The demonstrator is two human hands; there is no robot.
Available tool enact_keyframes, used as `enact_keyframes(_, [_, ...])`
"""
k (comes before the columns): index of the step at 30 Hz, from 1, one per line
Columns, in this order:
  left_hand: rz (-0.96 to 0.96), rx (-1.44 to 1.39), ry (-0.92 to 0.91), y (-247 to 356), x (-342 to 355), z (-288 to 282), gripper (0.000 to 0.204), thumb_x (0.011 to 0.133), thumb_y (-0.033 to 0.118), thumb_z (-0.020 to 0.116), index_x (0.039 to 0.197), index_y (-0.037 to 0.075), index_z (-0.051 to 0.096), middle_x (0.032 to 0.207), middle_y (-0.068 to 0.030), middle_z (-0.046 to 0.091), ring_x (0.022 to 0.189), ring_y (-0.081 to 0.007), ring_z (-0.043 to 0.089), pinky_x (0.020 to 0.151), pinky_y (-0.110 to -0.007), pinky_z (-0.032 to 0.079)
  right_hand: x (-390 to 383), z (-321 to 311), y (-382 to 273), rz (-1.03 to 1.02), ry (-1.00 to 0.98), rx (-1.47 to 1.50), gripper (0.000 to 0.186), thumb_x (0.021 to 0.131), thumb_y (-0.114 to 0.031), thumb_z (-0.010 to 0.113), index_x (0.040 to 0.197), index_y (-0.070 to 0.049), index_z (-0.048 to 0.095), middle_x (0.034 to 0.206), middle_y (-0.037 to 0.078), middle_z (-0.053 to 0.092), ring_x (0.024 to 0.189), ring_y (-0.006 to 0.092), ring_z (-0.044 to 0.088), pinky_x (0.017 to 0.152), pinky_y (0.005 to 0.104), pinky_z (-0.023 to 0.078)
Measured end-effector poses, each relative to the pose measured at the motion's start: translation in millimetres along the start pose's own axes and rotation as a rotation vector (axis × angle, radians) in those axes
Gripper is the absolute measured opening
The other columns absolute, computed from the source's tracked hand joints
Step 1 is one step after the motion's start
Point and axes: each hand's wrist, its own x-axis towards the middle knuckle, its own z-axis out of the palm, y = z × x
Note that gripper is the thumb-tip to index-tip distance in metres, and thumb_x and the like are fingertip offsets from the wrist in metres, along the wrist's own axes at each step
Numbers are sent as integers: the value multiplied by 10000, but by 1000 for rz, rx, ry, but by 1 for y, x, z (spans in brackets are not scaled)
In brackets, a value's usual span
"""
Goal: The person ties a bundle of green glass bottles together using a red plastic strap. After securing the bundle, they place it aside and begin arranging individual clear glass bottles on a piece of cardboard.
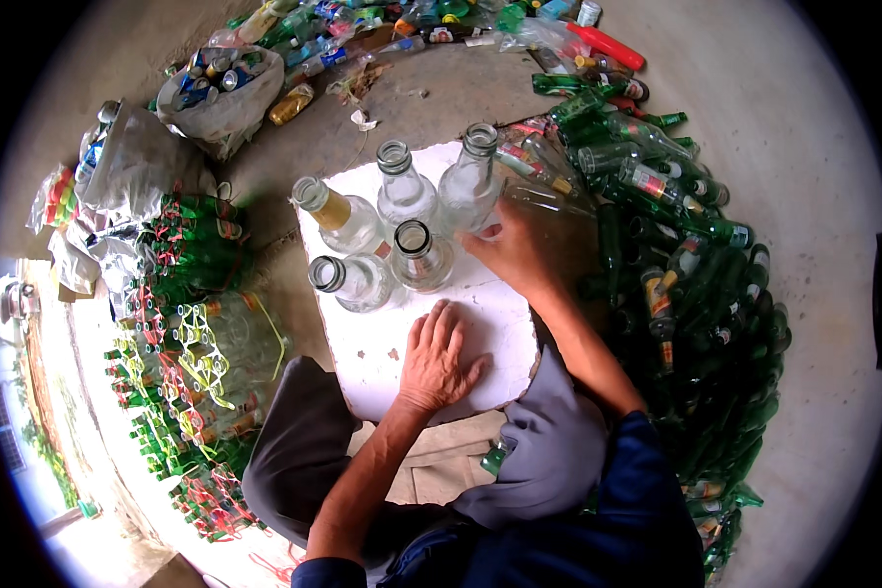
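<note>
Several clear glass bottles stand close together on a white board (461,333) in front of me. My right hand (513,247) is closed around the lower part of the far right glass bottle (468,191), its thumb pointing left toward the other bottles. My left hand (441,363) lies palm down on the board with fingers stretched out, just short of the near bottle (422,260), and holds nothing. Beside that one is a tilted-looking bottle (358,282) at the near left. Farther back are a bottle with a gold neck label (338,216) and a plain one (404,191).
A large heap of mostly green bottles (696,284) rises on my right. To the left, green bottles (191,333) are bundled with red and yellow ties. White sacks (220,108) of cans and mixed plastic bottles (363,29) line the far side. My knees flank the board.
</note>
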Motion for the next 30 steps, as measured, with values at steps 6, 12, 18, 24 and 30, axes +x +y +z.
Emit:
enact_keyframes(6, [2, 2, 6, 1, -2, 0, 724, 896, 504, 686, 1380, -4, 506, 1520, -247, 443, 1468, -410, 377, 1196, -559, 286, -2, 22, 11, -7, 60, 98, 446, 772, -212, 859, 1140, -27, 687, 874, 100, 745, 741, 212, 715, 683, 354, 572])
enact_keyframes(12, [27, 11, 0, 0, 2, -1, 739, 890, 518, 686, 1372, -5, 486, 1502, -253, 448, 1460, -408, 387, 1175, -552, 305, -1, 26, 30, 78, -19, 81, 476, 751, -195, 887, 1146, -26, 682, 857, 140, 734, 711, 253, 696, 675, 392, 565])
enact_keyframes(18, [10, 23, 6, 0, 0, -1, 718, 900, 520, 676, 1344, -24, 524, 1515, -259, 443, 1460, -405, 388, 1184, -550, 300, 4, 34, 48, 46, -26, 25, 403, 766, -261, 890, 1018, -18, 690, 765, 121, 715, 666, 262, 700, 632, 388, 556])
enact_keyframes(24, [20, 16, 11, -2, -3, 1, 706, 916, 522, 658, 1346, -26, 538, 1512, -257, 452, 1470, -408, 382, 1192, -542, 297, 6, 31, 32, 77, -60, -29, 394, 773, -263, 886, 1011, -17, 690, 783, 133, 711, 700, 287, 707, 652, 397, 554])
enact_keyframes(30, [29, 5, 17, -3, -4, -2, 696, 909, 516, 664, 1342, -15, 540, 1507, -254, 456, 1467, -412, 386, 1192, -540, 300, 3, 30, 15, 89, -43, -101, 409, 782, -257, 878, 1043, -9, 683, 800, 155, 712, 716, 305, 707, 686, 416, 562])
